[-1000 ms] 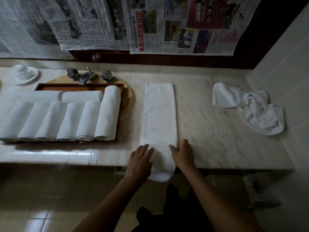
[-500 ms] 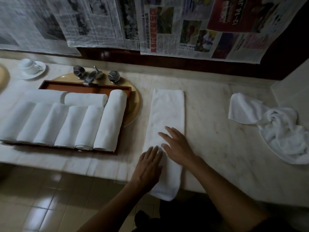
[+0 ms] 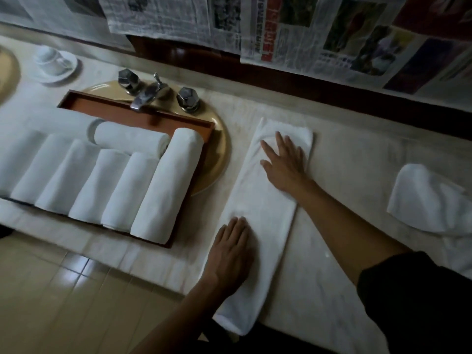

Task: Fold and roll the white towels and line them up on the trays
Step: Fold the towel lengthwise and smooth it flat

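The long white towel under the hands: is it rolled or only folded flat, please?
Folded flat, not rolled: the long white towel lies as a narrow strip, left hand and right hand flat on it.

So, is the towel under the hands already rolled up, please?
No, the towel lies flat under the left hand and right hand.

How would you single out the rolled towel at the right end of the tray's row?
Find the brown tray lying over the gold basin, below the tap. White rolls sit side by side on it; take the rolled towel at the right end, nearest the flat towel. It is thicker and longer than its row mates, reaching almost to the tray's far rim.
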The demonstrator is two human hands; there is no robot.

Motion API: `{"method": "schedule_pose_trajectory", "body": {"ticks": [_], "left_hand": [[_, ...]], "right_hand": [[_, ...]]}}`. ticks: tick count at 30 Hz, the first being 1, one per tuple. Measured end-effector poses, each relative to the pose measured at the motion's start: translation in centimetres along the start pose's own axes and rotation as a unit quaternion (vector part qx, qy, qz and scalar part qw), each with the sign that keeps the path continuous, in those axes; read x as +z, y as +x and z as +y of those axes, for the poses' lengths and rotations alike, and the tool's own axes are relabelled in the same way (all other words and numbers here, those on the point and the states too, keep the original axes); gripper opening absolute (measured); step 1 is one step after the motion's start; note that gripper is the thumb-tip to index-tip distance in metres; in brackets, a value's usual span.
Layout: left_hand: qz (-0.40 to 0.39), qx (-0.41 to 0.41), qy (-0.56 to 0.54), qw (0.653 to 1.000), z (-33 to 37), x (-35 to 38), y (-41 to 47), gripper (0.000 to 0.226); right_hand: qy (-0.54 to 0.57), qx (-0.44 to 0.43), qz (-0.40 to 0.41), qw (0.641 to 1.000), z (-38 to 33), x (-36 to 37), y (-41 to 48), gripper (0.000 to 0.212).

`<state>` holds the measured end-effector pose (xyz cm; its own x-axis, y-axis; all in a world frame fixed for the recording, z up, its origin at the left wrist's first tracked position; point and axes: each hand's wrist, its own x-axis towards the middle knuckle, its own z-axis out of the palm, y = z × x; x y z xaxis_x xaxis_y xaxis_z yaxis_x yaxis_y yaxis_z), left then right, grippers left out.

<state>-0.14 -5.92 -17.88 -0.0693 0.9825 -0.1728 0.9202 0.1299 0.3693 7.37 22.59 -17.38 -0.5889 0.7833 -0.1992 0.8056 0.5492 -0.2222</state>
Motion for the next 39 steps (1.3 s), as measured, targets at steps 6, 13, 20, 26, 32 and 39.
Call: {"method": "schedule_pose_trajectory", "body": {"ticks": [6,13,20,26,32,39], "left_hand": [[0.017,-0.014,-0.035,0.999,-0.1,-0.1,0.8,0.063],[0.025,0.005,-0.03,0.999,0.1,1.3,-0.2,0.056],[0.08,0.004,-0.033,0.996,-0.7,1.5,0.2,0.058],[0.098,0.018,-0.035,0.994,-0.7,1.5,0.0,0.057],[0.08,0.007,-0.044,0.996,-0.8,1.4,0.3,0.056],[0.162,-0.105,-0.181,0.964,-0.9,-0.3,-0.7,0.044]], "right_hand": [[-0.058,-0.181,0.054,0.98,-1.1,3.6,-6.0,0.059],[-0.071,-0.162,0.11,0.978,3.3,-0.1,5.1,0.058],[-0.017,-0.292,0.1,0.951,0.0,4.0,-4.1,0.046],[-0.052,-0.167,0.044,0.984,1.9,0.1,5.6,0.057],[-0.003,-0.068,0.012,0.998,0.2,-0.8,7.2,0.06],[0.16,0.08,0.14,0.974,-1.2,2.7,-11.9,0.067]]}}
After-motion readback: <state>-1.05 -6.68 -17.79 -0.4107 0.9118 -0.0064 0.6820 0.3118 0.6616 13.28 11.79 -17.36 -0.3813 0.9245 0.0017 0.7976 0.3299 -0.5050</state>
